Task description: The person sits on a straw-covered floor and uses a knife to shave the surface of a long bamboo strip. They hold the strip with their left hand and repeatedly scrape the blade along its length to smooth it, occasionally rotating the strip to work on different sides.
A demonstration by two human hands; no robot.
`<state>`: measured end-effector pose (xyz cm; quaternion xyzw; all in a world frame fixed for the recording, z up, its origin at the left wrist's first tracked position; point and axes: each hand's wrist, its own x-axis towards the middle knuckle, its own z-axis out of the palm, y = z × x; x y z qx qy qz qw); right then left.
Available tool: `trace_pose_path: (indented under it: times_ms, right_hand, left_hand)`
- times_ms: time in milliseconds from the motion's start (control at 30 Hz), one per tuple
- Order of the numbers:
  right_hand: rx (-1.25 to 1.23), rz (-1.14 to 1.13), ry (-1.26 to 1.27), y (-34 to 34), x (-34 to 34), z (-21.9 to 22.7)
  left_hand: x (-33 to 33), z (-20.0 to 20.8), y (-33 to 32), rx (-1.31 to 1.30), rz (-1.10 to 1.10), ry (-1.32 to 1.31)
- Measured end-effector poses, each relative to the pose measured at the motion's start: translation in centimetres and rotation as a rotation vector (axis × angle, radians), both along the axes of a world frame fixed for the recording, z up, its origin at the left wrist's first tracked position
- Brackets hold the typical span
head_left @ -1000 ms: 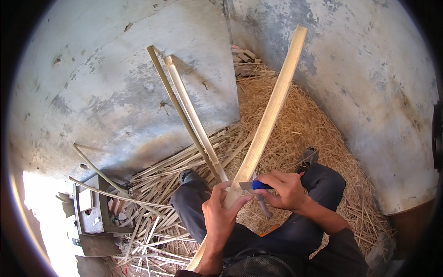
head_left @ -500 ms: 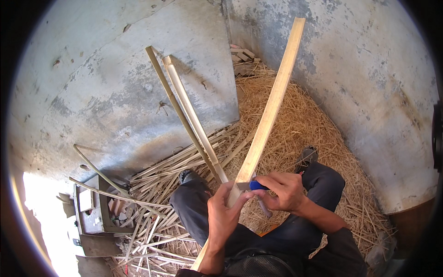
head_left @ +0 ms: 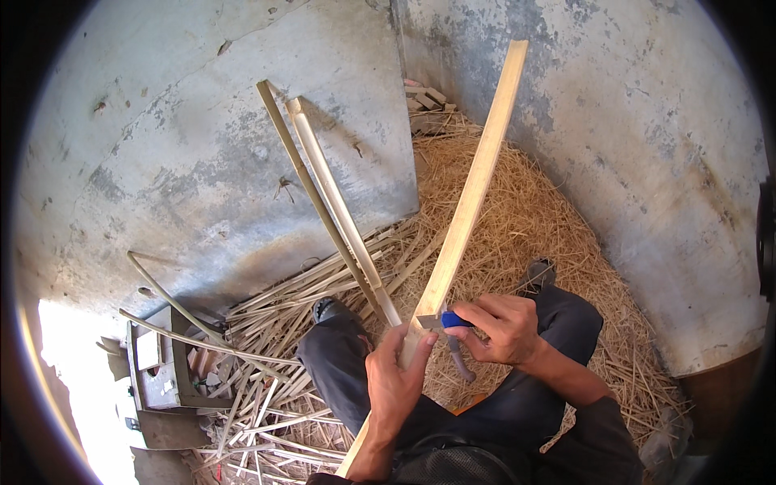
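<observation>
A long pale bamboo slat (head_left: 475, 182) rises at a slant from between my legs toward the far wall. My left hand (head_left: 391, 380) is closed around its lower part, thumb and fingers on opposite edges. In my right hand (head_left: 503, 330) is a knife with a blue handle (head_left: 457, 320). Its short grey blade (head_left: 429, 322) lies across the slat, just beyond my left fingertips. Below my right hand shows a curved greyish rod-like piece (head_left: 462, 364); what it belongs to, I cannot tell.
Two bamboo lengths (head_left: 331, 202) lean on the left wall. Loose strips (head_left: 283, 283) are heaped at the left, beside an open box (head_left: 166, 368) with odd pieces. Shavings (head_left: 558, 218) cover the floor ahead. A brick stack (head_left: 427, 99) stands in the corner. My knees are on either side.
The slat's far end has dropped slightly and shifted left. The knife and my right hand have moved a little to the right, and my left thumb has shifted slightly left.
</observation>
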<state>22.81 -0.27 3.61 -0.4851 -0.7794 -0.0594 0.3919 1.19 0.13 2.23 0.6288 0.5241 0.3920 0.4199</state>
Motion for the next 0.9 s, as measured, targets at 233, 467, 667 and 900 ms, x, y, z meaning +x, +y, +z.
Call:
trace_pose_path:
  times_ms: [233,467,667,900]
  right_hand:
    - [0.115,-0.278,0.202,4.0,6.1,1.8]
    - [0.116,-0.244,0.185,3.9,6.9,1.9]
    - [0.101,-0.256,0.238,6.8,9.3,2.6]
    - [-0.013,-0.589,0.270,10.6,19.6,2.9]
  left_hand:
    - [-1.5,0.3,-3.1,-0.089,-0.030,0.111]
    - [-3.3,-1.5,-4.2,-0.079,-0.049,0.092]
    - [-4.2,-1.2,-4.8,-0.183,-0.056,0.149]
    - [-7.8,-4.0,-7.4,-0.312,-0.129,0.116]
